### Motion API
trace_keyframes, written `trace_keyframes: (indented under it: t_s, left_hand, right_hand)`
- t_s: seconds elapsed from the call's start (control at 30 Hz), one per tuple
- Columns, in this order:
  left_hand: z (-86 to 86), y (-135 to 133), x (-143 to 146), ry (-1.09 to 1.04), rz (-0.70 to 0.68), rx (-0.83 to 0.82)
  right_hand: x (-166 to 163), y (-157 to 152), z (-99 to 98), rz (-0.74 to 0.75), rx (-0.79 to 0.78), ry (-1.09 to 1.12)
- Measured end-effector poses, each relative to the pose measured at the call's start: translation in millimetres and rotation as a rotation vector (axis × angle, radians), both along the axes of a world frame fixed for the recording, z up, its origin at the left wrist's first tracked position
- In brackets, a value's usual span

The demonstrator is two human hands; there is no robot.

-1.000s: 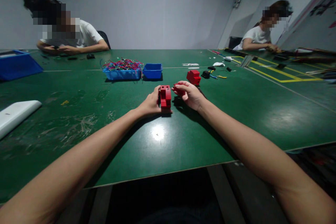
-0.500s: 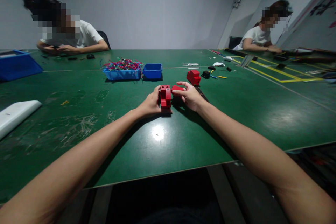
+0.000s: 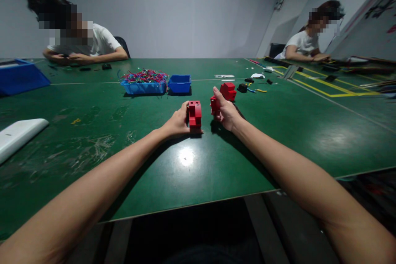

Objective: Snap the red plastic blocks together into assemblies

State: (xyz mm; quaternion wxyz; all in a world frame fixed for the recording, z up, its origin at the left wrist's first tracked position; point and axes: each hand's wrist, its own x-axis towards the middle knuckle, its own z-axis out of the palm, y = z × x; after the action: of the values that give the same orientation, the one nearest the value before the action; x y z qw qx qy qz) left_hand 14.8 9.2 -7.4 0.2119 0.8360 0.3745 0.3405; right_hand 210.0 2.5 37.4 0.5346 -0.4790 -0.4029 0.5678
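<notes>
My left hand [image 3: 177, 122] is closed around a red stepped block [image 3: 194, 114] with two round holes in its top, standing low at the table surface. To the right, my right hand [image 3: 228, 114] grips a second red piece [image 3: 214, 105], its thumb pointing up. Fingers cover much of that piece, so its full shape is hidden. A gap separates the two held parts. Just behind my right hand, another red block [image 3: 229, 91] rests on the green table [image 3: 161, 189]. A dark flat object beside my right wrist is mostly covered.
Beyond my hands stand a blue bin of colourful wires [image 3: 144, 86] and a smaller blue bin [image 3: 180, 86]. Small black parts [image 3: 242, 88] and wire pieces lie back right. A white case [image 3: 20, 136] is at left. Two people sit across the table.
My right hand has turned thumb-up and tilted its red piece upright, moving it slightly right, away from the left block. The left hand and its block have stayed still.
</notes>
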Motion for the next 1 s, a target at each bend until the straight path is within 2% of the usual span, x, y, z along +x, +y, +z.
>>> trace_keyframes:
  t_s: [0.2, 0.37, 0.47, 0.63, 0.77, 1.0]
  left_hand:
    - [1.8, -0.3, 0.0, 0.005, -0.007, -0.006]
    - [3.7, -1.9, 1.1, -0.001, -0.018, 0.013]
    - [4.0, -2.6, 1.9, -0.001, -0.013, 0.011]
    - [4.6, -3.5, 2.6, -0.005, -0.002, -0.003]
    - [4.8, -4.0, 2.5, 0.008, 0.004, -0.010]
    - [4.2, -2.7, 2.1, 0.012, -0.006, 0.000]
  right_hand:
    - [1.3, 2.2, -8.4, -0.001, 0.171, -0.118]
    - [4.2, -0.7, -14.1, -0.085, 0.474, -0.489]
    - [6.3, -3.8, -13.3, -0.145, 0.583, -0.688]
    - [8.6, -5.0, -11.2, -0.229, 0.684, -0.935]
    - [9.7, -5.5, -9.9, -0.275, 0.708, -1.110]
    - [12.6, -4.8, -11.0, -0.238, 0.747, -1.163]
